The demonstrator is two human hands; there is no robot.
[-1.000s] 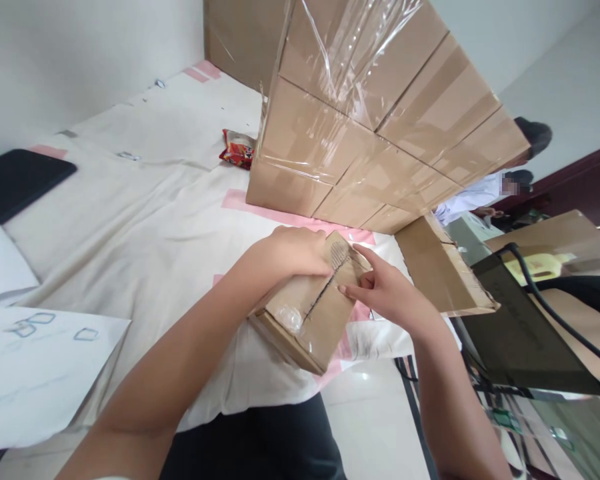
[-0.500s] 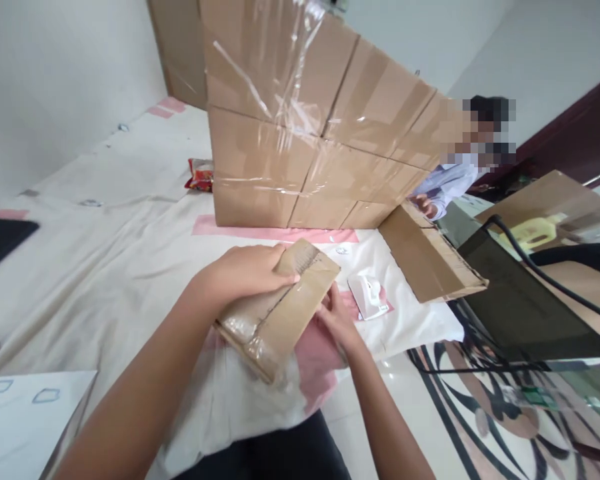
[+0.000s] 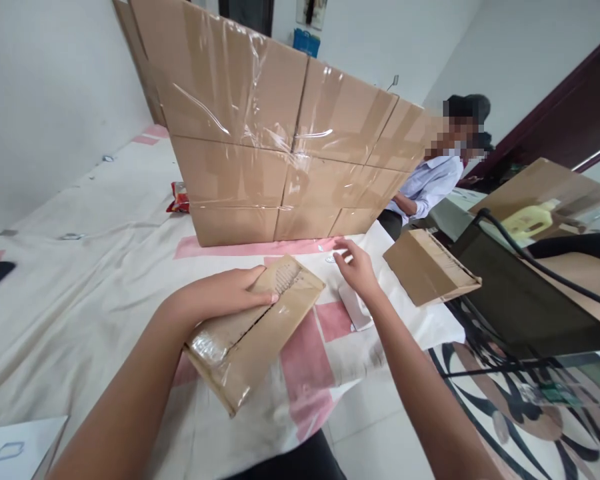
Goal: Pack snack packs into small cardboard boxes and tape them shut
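No lettering or number can be read; the hatched marks (image 3: 286,275) on the cardboard box (image 3: 265,333) are indistinct.

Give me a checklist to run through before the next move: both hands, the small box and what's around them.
1. Small cardboard box in hand: ok, left hand holds it, thumb on top.
2. Right hand off that box: ok, apart from it, fingers loosely bent.
3. Box contents known: cannot tell.
4. White item fully visible: not ok, right arm partly covers it.
5. Large taped carton standing: ok, beyond the hands.
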